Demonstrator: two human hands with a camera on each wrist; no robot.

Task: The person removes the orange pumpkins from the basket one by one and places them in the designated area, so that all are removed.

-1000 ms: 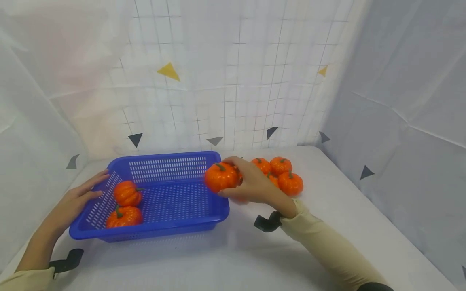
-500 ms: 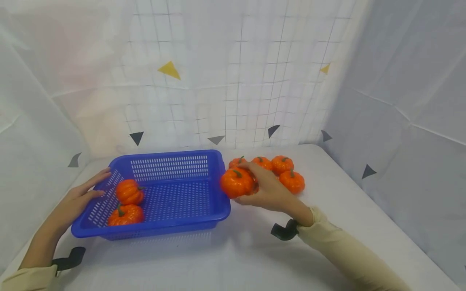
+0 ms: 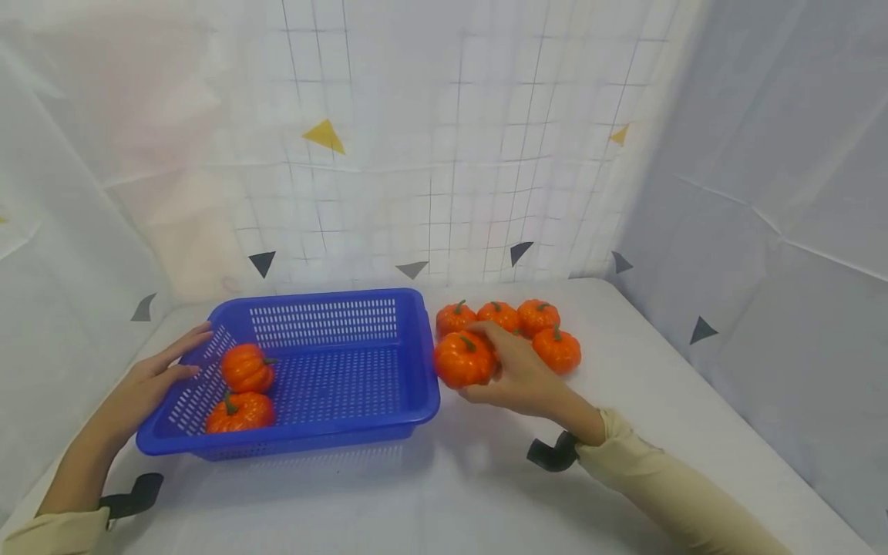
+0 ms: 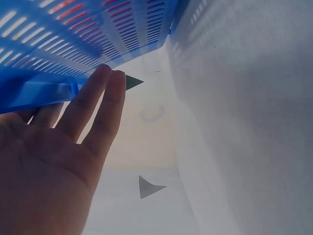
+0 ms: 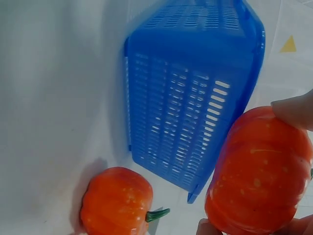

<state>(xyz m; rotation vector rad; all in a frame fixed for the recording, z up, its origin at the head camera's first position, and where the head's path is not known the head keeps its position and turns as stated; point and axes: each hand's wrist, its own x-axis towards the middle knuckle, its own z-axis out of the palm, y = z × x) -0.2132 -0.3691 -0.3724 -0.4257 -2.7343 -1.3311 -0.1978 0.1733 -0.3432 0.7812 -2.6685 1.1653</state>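
My right hand (image 3: 523,378) holds a small orange pumpkin (image 3: 463,360) with a green stem, thumb and fingers around its sides. It is just outside the right end of a blue plastic basket (image 3: 291,435); in the right wrist view the held pumpkin (image 5: 259,176) overlaps the basket's rim. My left hand (image 3: 135,393) rests on the basket's left rim; the left wrist view shows straight fingers (image 4: 110,107) against its slotted outside wall. Inside, at the left, are a pumpkin (image 3: 246,368) lying on its side and another pumpkin (image 3: 239,412) with its stem up.
Right of the basket several more pumpkins sit on the white table, among them a rear-left pumpkin (image 3: 454,317) and a right-hand pumpkin (image 3: 557,351). One is mostly hidden behind my right hand. White sheeting (image 3: 388,208) rises behind the table, and a grey side sheet (image 3: 777,231) stands at the right.
My right hand, still gripping the pumpkin, has moved right and slightly toward me, from over the basket's right rim to outside it. The left hand stays on the rim.
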